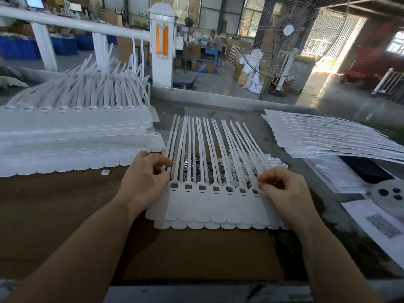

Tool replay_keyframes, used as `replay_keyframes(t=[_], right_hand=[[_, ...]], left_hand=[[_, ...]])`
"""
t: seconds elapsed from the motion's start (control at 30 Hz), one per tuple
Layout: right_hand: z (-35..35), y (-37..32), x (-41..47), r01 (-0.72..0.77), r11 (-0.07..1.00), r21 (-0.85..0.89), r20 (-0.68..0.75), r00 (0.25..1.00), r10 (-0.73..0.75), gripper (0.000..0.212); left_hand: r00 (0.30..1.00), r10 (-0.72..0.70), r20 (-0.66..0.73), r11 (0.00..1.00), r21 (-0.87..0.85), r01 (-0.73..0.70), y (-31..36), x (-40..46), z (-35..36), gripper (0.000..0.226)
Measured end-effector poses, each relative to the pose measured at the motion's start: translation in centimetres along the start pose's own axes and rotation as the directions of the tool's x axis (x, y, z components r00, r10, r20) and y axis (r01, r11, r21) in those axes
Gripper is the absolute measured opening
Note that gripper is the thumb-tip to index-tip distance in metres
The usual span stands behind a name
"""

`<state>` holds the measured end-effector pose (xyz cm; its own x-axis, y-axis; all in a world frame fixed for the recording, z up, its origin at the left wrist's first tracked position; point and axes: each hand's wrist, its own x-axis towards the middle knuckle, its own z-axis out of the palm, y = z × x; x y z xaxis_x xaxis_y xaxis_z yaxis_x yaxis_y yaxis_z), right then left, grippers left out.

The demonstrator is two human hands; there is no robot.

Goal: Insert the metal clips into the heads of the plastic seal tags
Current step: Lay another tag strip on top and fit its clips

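Your row of seal tags (215, 206) lies dead centre on the brown cardboard sheet (196, 254), flat ends toward you at 6 o'clock and straps fanning away toward 12. Each head in the row shows a small dark window.

Your left hand (144, 180) sits at the 9 o'clock end of the row — fingers curled, thumb and forefinger pinching at the outermost strap just above its head. Your right hand (284, 191) is at the 3 o'clock end, fingers curled in, fingertips pinched at the last strap; whether a clip sits between them you cannot tell.

Under the straps, toward 12 o'clock from the heads, lies a pile of metal clips (197, 166), with small white plastic pieces (271, 162) heaped just to its 3 o'clock side.

At 9 to 10 o'clock stands a big stack of tags (72, 136); at 2 o'clock, another stack (328, 136) lies sideways.
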<state>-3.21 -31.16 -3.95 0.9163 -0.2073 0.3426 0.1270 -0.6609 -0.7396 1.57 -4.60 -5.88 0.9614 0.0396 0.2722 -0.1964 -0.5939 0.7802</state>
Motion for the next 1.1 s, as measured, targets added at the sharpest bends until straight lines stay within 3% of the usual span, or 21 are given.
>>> replay_keyframes(t=[0.13,0.3,0.43,0.7,1.1], right_hand=[[0.7,-0.6,0.3,0.043,0.997,-0.062,-0.018,0.999,-0.045,0.017],[2.3,-2.2,1.1,0.212,0.951,-0.226,0.143,0.973,-0.182,0.01],[4.3,-3.8,1.9,0.285,0.924,-0.256,0.234,0.945,-0.226,0.011],[6.6,-5.8,3.2,0.23,0.871,-0.434,0.385,0.922,-0.051,0.037],[8.2,-6.0,3.0,0.167,0.85,-0.499,0.238,0.97,-0.05,0.021]], left_hand=[[1.0,-0.001,0.006,1.0,-0.011,0.001,-0.1,0.0,0.0,0.024],[1.0,-0.004,0.019,1.0,-0.027,0.005,-0.1,0.0,-0.1,0.024],[1.0,-0.002,0.026,1.0,-0.021,0.002,0.0,0.0,-0.2,0.024],[0.999,-0.003,0.044,1.0,-0.016,0.004,0.3,-0.1,-0.4,0.023],[0.999,0.006,0.05,1.0,-0.01,-0.006,0.5,-0.2,-0.5,0.022]])
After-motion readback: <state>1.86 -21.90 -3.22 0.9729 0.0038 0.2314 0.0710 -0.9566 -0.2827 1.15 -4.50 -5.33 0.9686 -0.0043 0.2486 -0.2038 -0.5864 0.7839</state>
